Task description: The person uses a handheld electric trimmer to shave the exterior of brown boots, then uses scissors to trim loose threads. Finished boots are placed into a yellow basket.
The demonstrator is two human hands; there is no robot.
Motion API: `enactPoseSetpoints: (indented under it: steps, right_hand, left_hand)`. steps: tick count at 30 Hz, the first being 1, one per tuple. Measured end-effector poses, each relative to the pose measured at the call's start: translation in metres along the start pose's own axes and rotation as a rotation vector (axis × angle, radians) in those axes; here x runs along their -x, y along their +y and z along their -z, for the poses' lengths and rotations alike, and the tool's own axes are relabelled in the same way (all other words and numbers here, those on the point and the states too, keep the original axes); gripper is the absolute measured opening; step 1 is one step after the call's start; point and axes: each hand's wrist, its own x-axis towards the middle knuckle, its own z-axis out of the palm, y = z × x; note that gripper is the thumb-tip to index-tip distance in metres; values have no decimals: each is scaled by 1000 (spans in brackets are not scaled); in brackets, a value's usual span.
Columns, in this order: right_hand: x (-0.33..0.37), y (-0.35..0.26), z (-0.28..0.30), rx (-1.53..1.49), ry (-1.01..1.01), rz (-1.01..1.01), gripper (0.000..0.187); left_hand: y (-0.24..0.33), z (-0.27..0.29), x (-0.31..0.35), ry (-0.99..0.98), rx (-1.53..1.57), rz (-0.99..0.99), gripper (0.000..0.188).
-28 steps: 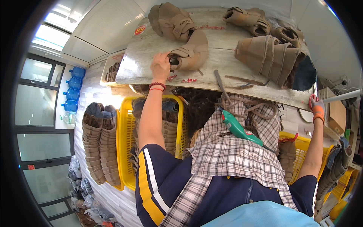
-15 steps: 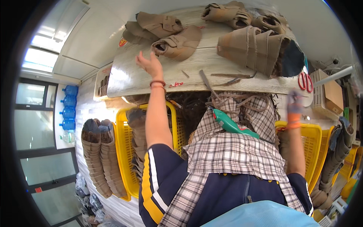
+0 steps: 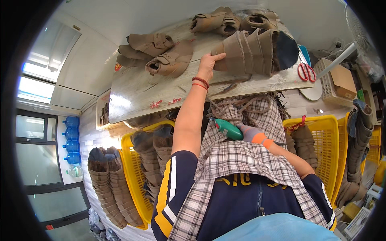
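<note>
My bare left hand [image 3: 208,65], with a red bead bracelet at the wrist, grips the left end of a nested stack of brown fleece-lined shoe uppers [image 3: 245,54] on the table. Its thumb lies over the outermost upper; the other fingers are partly hidden. A dark blue piece covers the stack's right end. In my lap, my gloved right hand [image 3: 252,134] is closed round the rear of a green handheld power tool [image 3: 229,129], whose tip points left. To the left of the stack lie a finished-looking brown shoe upper [image 3: 171,60] with a strap and another strapped upper [image 3: 150,44].
Red-handled scissors [image 3: 306,72] lie at the table's right edge. More uppers [image 3: 215,21] sit at the back of the wooden table [image 3: 136,96]. Yellow baskets [image 3: 128,148] holding stacked uppers flank my legs. Small red scraps [image 3: 157,104] and dark strips lie near the front edge.
My left hand has moved right, from beside the strapped upper to the stack, and taken hold of it. My right hand has come from the table's right side down onto the green tool.
</note>
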Motion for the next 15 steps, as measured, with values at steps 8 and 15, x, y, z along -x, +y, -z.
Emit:
enactPoseSetpoints:
  steps: [8,15]
  right_hand:
    - [85,13,80,-296,446,-117,68]
    - [90,13,116,-622,811,190,47]
  left_hand:
    - [28,27,74,184,126,-440,19]
    - [120,99,172,185,746,-251,33]
